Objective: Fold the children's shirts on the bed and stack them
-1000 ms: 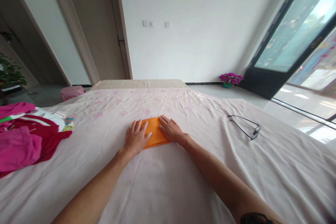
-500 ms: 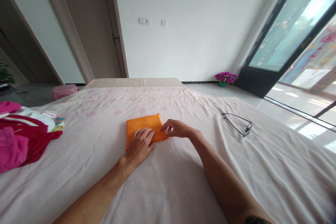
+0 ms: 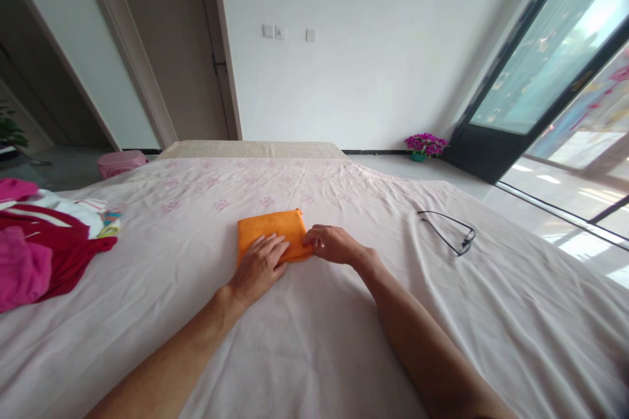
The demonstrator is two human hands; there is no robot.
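Observation:
A folded orange cloth (image 3: pixel 270 224) lies as a flat rectangle on the pale pink patterned bed sheet (image 3: pixel 314 314). My left hand (image 3: pixel 260 265) rests flat on its front left part, fingers stretched out over the fabric. At the cloth's right edge is my right hand (image 3: pixel 331 242), its fingers bent and pinched on the front right corner. A small bit of fabric sticks up at the far right corner. What lies under my left palm is hidden.
Black-framed glasses (image 3: pixel 455 232) lie on the sheet to the right. On the left is a heap of red, pink and white clothes (image 3: pixel 54 249). Beyond the bed stand a pink stool (image 3: pixel 122 162) and a pot of purple flowers (image 3: pixel 425 144).
My right fingers have closed in on the cloth's right edge, which looks tucked in closer. My left hand stays on the cloth, and the view has shifted slightly.

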